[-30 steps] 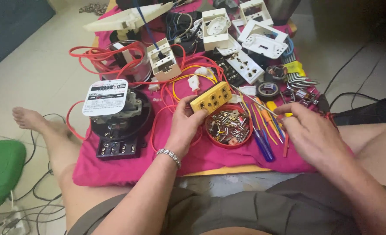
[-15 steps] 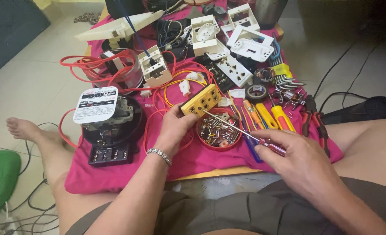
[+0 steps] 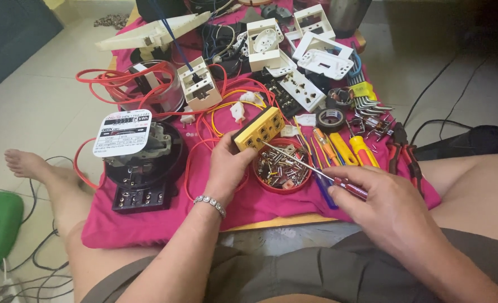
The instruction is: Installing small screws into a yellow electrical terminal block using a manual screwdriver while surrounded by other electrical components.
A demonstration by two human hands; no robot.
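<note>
My left hand [image 3: 230, 166] grips a yellow rectangular socket block [image 3: 258, 128] with several round holes, held tilted above the pink cloth. My right hand [image 3: 384, 206] holds a thin screwdriver [image 3: 310, 166] with a dark red handle. Its metal shaft crosses over a red round dish of screws [image 3: 281, 168], and its tip touches the lower edge of the yellow block. A bead bracelet sits on my left wrist.
A black electric meter [image 3: 142, 163] stands at left on the pink cloth [image 3: 148, 224]. Red and yellow wires, white socket plates [image 3: 305, 90], a tape roll [image 3: 331, 118], hex keys [image 3: 367, 98], yellow-handled screwdrivers [image 3: 354, 150] and pliers [image 3: 403, 151] lie around. My bare legs flank the board.
My right hand picked up the thin screwdriver from the tool row and brought its tip to the yellow block. My left hand kept holding the block.
</note>
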